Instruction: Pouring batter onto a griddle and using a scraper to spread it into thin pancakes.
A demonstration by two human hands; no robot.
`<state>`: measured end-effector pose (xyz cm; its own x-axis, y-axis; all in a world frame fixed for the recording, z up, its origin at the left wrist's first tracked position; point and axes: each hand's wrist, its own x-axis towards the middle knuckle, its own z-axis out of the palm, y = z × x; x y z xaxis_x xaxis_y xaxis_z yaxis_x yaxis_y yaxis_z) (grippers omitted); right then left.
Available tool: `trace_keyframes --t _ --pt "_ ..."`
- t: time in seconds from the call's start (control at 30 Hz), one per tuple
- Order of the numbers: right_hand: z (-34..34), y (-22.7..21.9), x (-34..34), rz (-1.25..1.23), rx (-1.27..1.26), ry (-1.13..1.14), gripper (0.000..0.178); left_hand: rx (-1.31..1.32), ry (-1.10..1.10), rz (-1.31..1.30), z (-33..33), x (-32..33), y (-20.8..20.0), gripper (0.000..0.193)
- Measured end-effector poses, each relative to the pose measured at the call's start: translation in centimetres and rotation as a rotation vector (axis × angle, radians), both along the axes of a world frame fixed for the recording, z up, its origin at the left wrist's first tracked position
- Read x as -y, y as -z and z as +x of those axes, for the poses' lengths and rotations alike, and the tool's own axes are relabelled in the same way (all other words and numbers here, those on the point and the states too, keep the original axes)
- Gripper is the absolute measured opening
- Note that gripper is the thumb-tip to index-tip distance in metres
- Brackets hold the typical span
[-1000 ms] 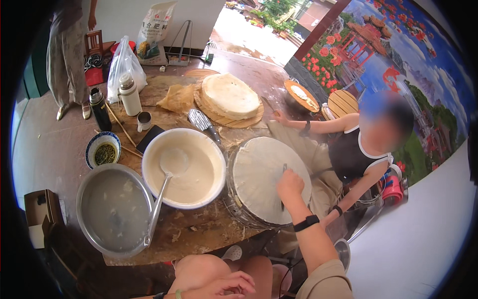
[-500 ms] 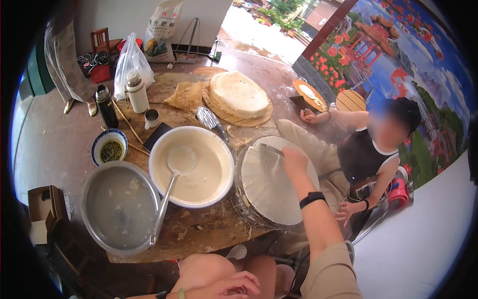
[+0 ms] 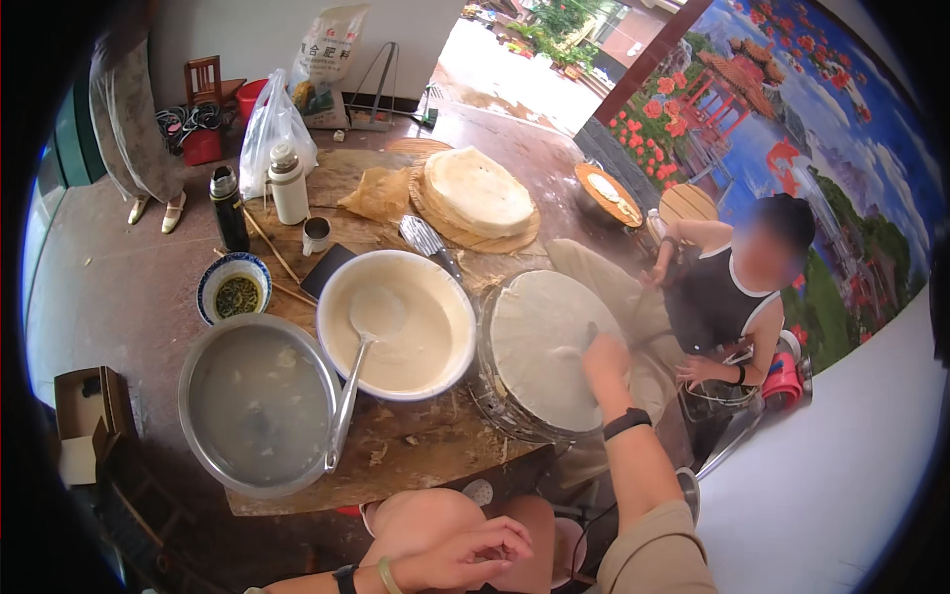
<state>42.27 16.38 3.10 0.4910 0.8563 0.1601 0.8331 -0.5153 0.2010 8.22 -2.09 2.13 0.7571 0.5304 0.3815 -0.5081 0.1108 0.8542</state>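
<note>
My right hand (image 3: 607, 364) is closed around a flat scraper (image 3: 592, 331), at the right side of a round griddle (image 3: 524, 386). Most of the scraper is hidden by the hand. A pale, thin sheet of batter (image 3: 544, 327) covers the griddle, with a small wrinkle near its middle. My left hand (image 3: 473, 554) hovers over my thigh, holding nothing, fingers loosely bent and apart. Left of the griddle stands a white bowl of batter (image 3: 435, 342), a long-handled metal ladle (image 3: 348, 401) resting in it.
A metal basin (image 3: 188, 396) of cloudy water and a patterned bowl (image 3: 203, 297) stand at left. Behind are a thermos (image 3: 288, 188), a dark flask (image 3: 229, 213), a cleaver (image 3: 426, 238) and stacked flatbreads (image 3: 480, 193). A person (image 3: 717, 292) sits right of the griddle.
My right hand has moved nearer along the griddle with the scraper, from the far side to the right side. My left hand has lifted slightly. The seated person's arms have drawn in.
</note>
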Motion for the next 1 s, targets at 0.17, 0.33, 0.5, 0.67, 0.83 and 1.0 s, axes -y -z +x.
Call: trace_keyframes --t 0.17,0.33,0.5,0.67,0.83,1.0 --pt "-10.5 0.4 -3.5 -0.03 -0.115 -0.164 0.023 -0.017 0.147 -0.355 -1.5 0.4 -0.5 0.017" --pt "-18.7 0.2 -7.3 -0.051 -0.269 -0.352 0.025 0.069 0.016 -0.309 -1.8 1.1 0.7 0.016" --pt "-22.3 0.2 -8.5 -0.035 -0.344 -0.449 0.026 0.028 -0.076 -0.327 -6.0 0.2 -1.9 0.019" --pt "-23.7 0.2 -7.7 0.144 -0.513 -0.546 0.028 -0.006 -0.524 0.056 -9.2 0.9 -1.7 0.02" --pt "-21.2 -0.1 -7.9 0.339 -0.538 -0.564 0.031 -0.161 -0.493 -0.193 -11.9 3.4 -2.9 0.018" --pt "-20.1 2.5 -7.6 0.485 -0.662 -0.507 0.036 -0.053 -0.653 -0.335 -12.2 5.3 -1.7 0.022"
